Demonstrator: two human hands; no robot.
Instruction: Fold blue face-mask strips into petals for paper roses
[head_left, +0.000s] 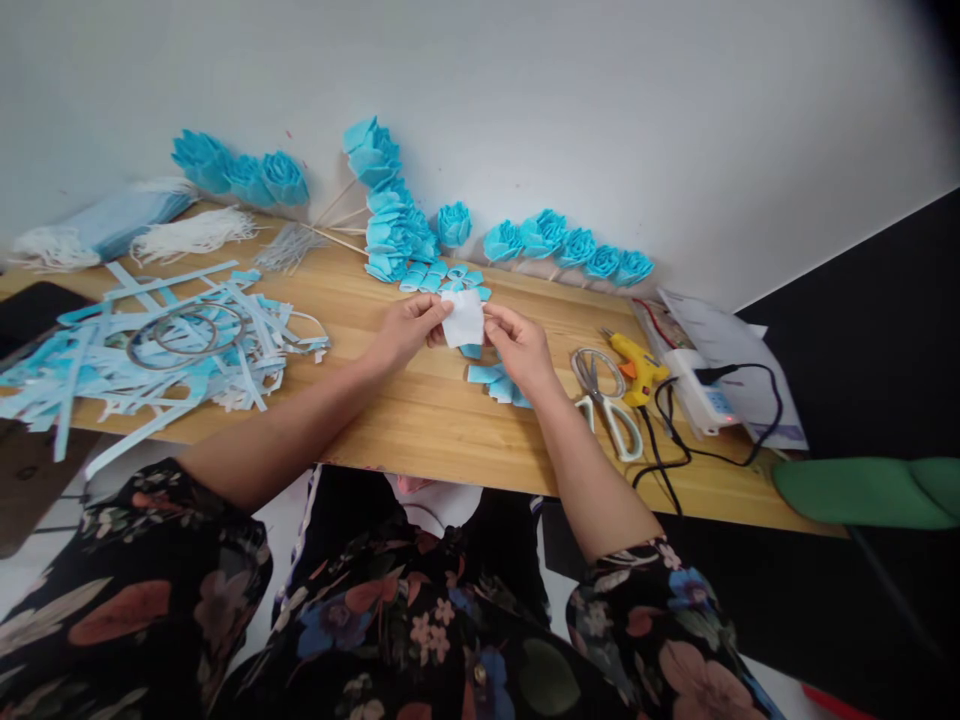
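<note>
My left hand (414, 326) pinches the left edge of a small white piece of thin fabric (463, 320), held up just above the table. At its right edge, the fingers of my right hand (519, 343) are closed on the same piece. Behind it lie several small blue curled petals (427, 277). Flat blue cut pieces (496, 382) rest on the wood below, partly hidden by my right hand and wrist.
Blue fabric flowers (394, 225) line the wall. A heap of blue and white strips (172, 345) covers the table's left. Scissors (609, 405), a yellow glue gun (636, 365) and a white power strip (699, 392) with black cords lie at right. Mask stacks (124, 218) sit far left.
</note>
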